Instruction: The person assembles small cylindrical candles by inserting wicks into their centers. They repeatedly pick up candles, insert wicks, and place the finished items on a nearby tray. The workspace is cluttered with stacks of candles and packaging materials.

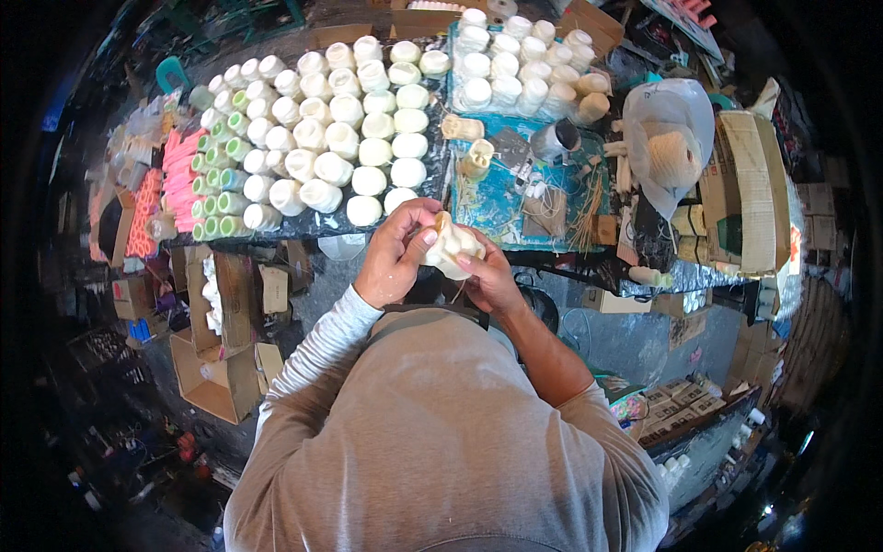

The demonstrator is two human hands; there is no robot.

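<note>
While the grey-sleeved left hand (394, 253) and the bare right hand (487, 276) both clasp a small cream-white moulded plastic piece (451, 247) just above the person's chest, their fingers closed around it, the dark worktable (432, 198) lies beyond that piece, rows of white rounded caps (331, 129) covering it, a blue tray (497, 198) alongside.

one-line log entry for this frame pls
left hand: grips white moulded piece | right hand: supports it | behind: rows of white pieces on table
</note>
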